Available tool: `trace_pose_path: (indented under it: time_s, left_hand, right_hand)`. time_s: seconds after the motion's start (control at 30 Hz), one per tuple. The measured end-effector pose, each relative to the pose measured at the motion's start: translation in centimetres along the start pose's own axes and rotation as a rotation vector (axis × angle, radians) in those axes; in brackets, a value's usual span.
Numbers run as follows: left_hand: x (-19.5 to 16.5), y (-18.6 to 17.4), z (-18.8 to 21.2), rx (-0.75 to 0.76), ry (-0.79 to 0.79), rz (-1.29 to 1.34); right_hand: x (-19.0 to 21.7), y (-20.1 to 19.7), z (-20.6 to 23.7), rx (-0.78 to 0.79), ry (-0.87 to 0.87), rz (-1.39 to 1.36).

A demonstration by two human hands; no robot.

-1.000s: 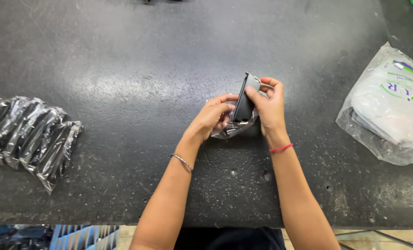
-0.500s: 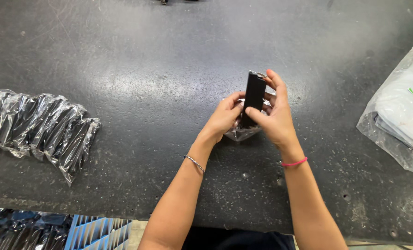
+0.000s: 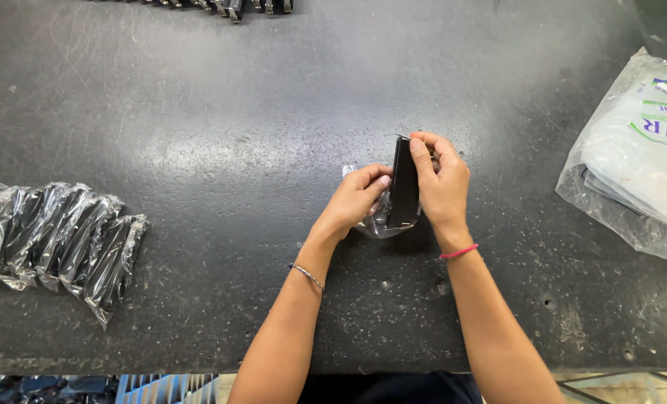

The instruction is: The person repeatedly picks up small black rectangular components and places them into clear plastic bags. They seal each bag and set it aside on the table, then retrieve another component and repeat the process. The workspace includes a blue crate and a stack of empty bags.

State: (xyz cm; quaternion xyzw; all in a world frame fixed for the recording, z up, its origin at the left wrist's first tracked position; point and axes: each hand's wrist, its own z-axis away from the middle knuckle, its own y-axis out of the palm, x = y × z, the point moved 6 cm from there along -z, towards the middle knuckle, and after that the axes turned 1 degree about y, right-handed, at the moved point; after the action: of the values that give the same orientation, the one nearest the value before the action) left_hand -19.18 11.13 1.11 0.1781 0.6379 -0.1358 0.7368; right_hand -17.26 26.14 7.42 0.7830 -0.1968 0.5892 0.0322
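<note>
Both hands worked a flat black piece into a clear bag.
The right hand (image 3: 444,183) gripped the flat black piece (image 3: 404,185) upright; the left hand (image 3: 354,200) held the small clear bag (image 3: 378,221) around its base on the dark table (image 3: 221,150).

Layout on the worktop (image 3: 199,112)

Near the middle of the frame, a little to the right, the left hand (image 3: 352,198) and right hand (image 3: 442,183) meet around a flat case (image 3: 404,183) standing on end, its lower part in a small plastic bag (image 3: 378,221). At the left edge lies a row of wrapped cases (image 3: 53,236), side by side. At the right edge lies a large bag of packets (image 3: 640,157). Along the top edge, left of centre, sits a row of small parts (image 3: 229,6). A crate (image 3: 165,387) shows below the worktop's near edge, lower left.
</note>
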Motion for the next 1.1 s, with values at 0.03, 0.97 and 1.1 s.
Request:
trace_pose_path:
  time_s: [0.03,0.97,1.1]
  left_hand:
    - [0.0,-0.2,0.0,-0.003,0.005,0.013]
    - [-1.6,-2.3,0.2,-0.122,0.094,-0.058]
    - [-1.3,-1.0,0.6,-0.012,-0.007,0.168]
  right_hand:
    - [0.0,0.0,-0.1,0.013,-0.025,-0.010]
    - [-7.1,-3.0,-2.3,-0.068,0.468,-0.734]
    - [-5.0,-2.0,-1.8,-0.043,0.443,-0.722]
